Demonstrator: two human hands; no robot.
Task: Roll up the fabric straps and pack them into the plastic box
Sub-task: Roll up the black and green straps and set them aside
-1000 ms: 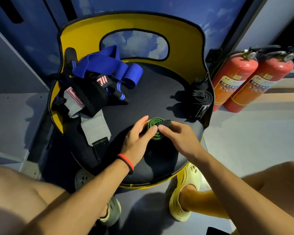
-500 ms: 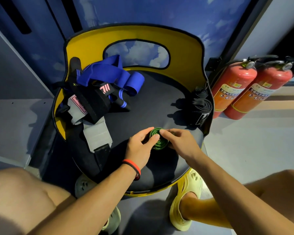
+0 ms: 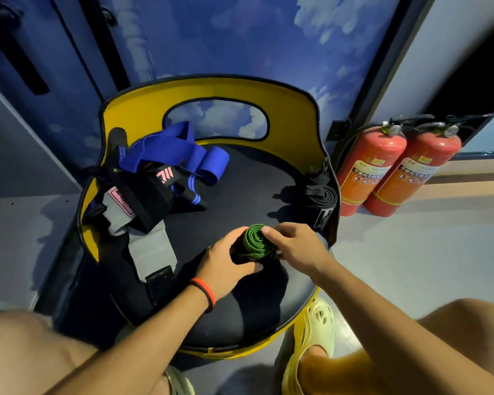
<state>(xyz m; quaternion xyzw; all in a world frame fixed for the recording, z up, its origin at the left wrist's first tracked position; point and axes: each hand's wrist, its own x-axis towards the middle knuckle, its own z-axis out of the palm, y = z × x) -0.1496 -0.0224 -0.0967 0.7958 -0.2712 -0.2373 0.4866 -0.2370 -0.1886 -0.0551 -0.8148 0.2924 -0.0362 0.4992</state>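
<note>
The green woven fabric strap roll (image 3: pixel 256 242) has come up off the seat. A second ago it lay flat, spiral up, while my right fingers pressed its dark tail end down. Now my left grip (image 3: pixel 226 261) is clenched round its side from below, and my right grip (image 3: pixel 297 246) pinches the far rim, forefinger on top and thumb at the side. I judge this roll finished and ready to pack, but the plastic box is nowhere in view.

The roll is a tight coil of ribbed webbing, squashed slightly oval, with dark bands across its lower half. It hangs just above the round black padded chair seat with a yellow moulded rim (image 3: pixel 240 181).

At the seat's left lies a loose heap still to be rolled:
- a broad blue elastic strap (image 3: pixel 166 149)
- a stiff black strap with a pink logo (image 3: pixel 151 186)
- a flat grey strap (image 3: pixel 151 248)

Against the right rim stand black rolled straps (image 3: pixel 321 193), already coiled. Two red metal fire extinguishers (image 3: pixel 374 166) stand on the floor beyond.
</note>
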